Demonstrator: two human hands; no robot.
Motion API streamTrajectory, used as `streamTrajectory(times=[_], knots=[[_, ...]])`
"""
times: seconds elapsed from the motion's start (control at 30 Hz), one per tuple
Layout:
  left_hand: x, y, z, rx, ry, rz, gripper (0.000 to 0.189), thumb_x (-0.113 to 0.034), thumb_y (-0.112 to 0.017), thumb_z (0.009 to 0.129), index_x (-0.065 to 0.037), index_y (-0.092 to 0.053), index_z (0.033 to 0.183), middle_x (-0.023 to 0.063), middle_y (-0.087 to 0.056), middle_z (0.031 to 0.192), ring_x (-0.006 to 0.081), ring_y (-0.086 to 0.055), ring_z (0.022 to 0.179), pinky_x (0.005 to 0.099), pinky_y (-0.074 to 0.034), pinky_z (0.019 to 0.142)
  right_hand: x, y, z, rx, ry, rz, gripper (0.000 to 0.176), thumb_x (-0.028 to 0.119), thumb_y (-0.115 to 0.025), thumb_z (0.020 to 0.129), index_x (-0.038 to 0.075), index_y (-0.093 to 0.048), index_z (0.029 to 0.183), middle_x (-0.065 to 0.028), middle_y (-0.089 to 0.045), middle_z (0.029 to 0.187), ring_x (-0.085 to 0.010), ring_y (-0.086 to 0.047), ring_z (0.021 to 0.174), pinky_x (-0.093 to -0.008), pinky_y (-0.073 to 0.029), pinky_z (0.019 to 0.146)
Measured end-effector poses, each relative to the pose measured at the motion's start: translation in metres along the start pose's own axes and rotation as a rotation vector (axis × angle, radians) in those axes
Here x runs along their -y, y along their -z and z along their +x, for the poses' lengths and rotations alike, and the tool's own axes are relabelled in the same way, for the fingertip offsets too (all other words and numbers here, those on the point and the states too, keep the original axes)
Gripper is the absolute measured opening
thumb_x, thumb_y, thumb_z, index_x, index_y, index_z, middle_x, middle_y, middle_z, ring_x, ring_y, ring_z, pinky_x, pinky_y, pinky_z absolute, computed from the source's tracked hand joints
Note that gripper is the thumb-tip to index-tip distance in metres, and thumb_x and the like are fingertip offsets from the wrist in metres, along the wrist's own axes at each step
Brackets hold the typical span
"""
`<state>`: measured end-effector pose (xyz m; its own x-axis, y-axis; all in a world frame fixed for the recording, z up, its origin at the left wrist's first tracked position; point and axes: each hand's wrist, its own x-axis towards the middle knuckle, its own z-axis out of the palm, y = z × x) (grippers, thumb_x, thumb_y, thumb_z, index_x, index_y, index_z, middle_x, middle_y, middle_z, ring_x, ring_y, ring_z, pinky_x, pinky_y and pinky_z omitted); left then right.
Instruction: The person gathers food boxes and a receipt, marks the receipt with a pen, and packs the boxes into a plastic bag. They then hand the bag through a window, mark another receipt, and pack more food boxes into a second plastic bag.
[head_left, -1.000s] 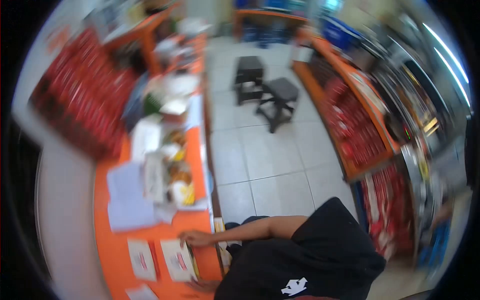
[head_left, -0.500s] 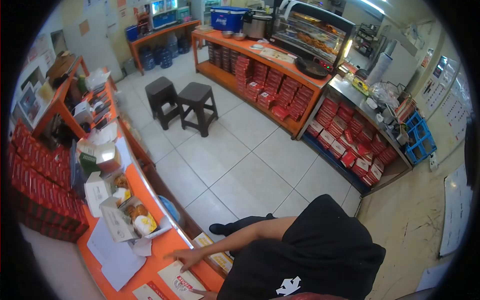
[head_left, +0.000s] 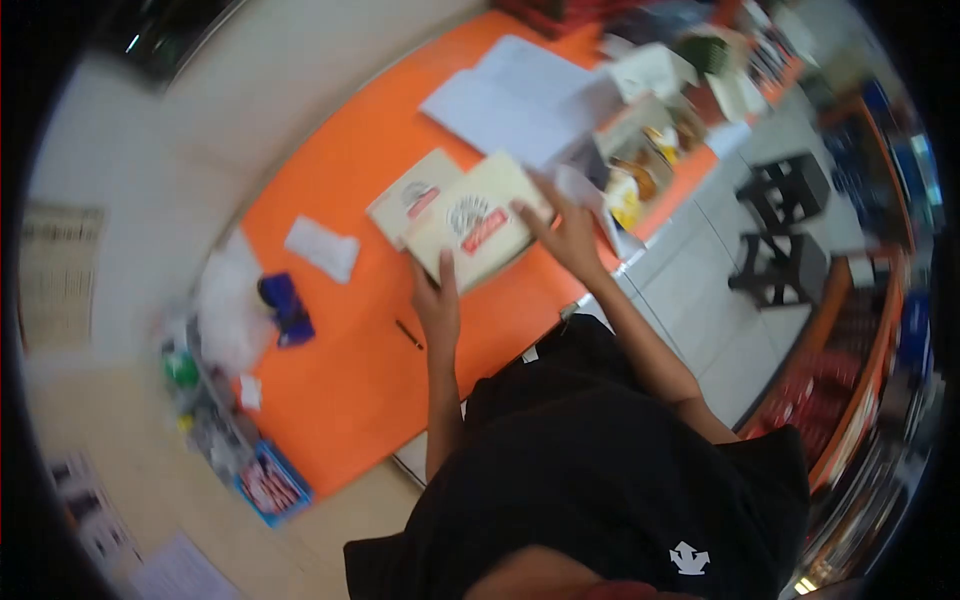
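Between my two hands is a closed cream food box [head_left: 478, 222] with a round logo and a red label. My left hand [head_left: 437, 300] grips its near left corner, thumb on the lid. On the right side, my right hand [head_left: 568, 238] holds the box with fingers over its edge. Partly behind it lies a second cream box [head_left: 412, 195] with the same logo, flat on the orange table [head_left: 350, 400]. The image is somewhat blurred by motion.
Open boxes of fried chicken [head_left: 640, 180] stand at the right table edge beside white paper sheets [head_left: 520, 95]. To the left lie a folded white packet [head_left: 322, 248], a blue object [head_left: 287, 308], a pen [head_left: 409, 334] and a plastic bag [head_left: 232, 305]. Dark stools [head_left: 785, 190] stand on the floor.
The view has swung round to the table. Both hands now hold one cream box, which earlier lay on the table beside the other, with one hand resting near it.
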<state>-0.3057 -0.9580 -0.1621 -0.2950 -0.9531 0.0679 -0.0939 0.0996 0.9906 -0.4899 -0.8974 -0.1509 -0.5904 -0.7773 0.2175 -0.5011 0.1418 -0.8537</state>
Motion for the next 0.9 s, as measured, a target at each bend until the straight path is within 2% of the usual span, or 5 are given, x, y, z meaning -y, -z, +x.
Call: streamTrajectory(times=[0.2,0.33,0.43,0.73,0.9], knots=[[0.015,0.021,0.109,-0.158,0.067,0.13,0.055,-0.039,-0.051,0.089,-0.005,-0.04,0.131,0.01,-0.058,0.106,0.0154,-0.054,0.087,0.029,-0.045,0.077,-0.012,-0.073,0.105,0.168,0.111,-0.02,0.058,0.04,-0.061,0.079,0.008,-0.046,0.125,-0.0217,-0.063,0.091,-0.0391,-0.061,0.083,-0.0418,-0.048,0.076],[0.059,0.042,0.129,0.017,0.327,0.067,0.06,-0.043,-0.05,0.088,-0.003,-0.037,0.132,0.011,-0.053,0.117,0.0173,-0.05,0.104,0.0321,-0.042,0.086,-0.042,-0.126,0.121,0.284,-0.095,0.414,0.06,0.039,-0.058,0.081,0.003,-0.042,0.127,-0.016,-0.054,0.113,-0.0202,-0.053,0.099,-0.0353,-0.048,0.071],[0.062,0.046,0.112,0.055,0.331,-0.022,0.069,-0.048,-0.048,0.088,-0.001,-0.03,0.135,0.0107,-0.043,0.129,0.0204,-0.04,0.118,0.0343,-0.031,0.098,-0.053,-0.118,0.117,0.679,-0.401,0.637,0.069,0.033,-0.056,0.083,0.002,-0.026,0.137,-0.013,-0.04,0.131,-0.0228,-0.038,0.121,-0.0359,-0.032,0.099],[0.054,0.066,0.024,0.14,0.491,-0.431,0.066,-0.04,-0.044,0.092,0.0,-0.02,0.139,0.0122,-0.027,0.141,0.022,-0.027,0.13,0.0346,-0.018,0.107,0.0,-0.07,0.012,0.63,-0.427,0.546,0.056,0.024,-0.046,0.092,-0.001,-0.024,0.137,-0.0152,-0.035,0.136,-0.023,-0.033,0.125,-0.0331,-0.024,0.104],[0.026,0.119,-0.007,0.083,0.207,0.16,0.053,-0.03,-0.046,0.093,0.001,-0.033,0.134,0.0182,-0.034,0.136,0.0274,-0.032,0.127,0.0373,-0.024,0.105,-0.02,-0.075,-0.049,0.493,-0.473,0.341,0.055,0.027,-0.046,0.09,-0.001,-0.029,0.135,-0.0138,-0.04,0.13,-0.0232,-0.038,0.12,-0.0356,-0.027,0.102]])
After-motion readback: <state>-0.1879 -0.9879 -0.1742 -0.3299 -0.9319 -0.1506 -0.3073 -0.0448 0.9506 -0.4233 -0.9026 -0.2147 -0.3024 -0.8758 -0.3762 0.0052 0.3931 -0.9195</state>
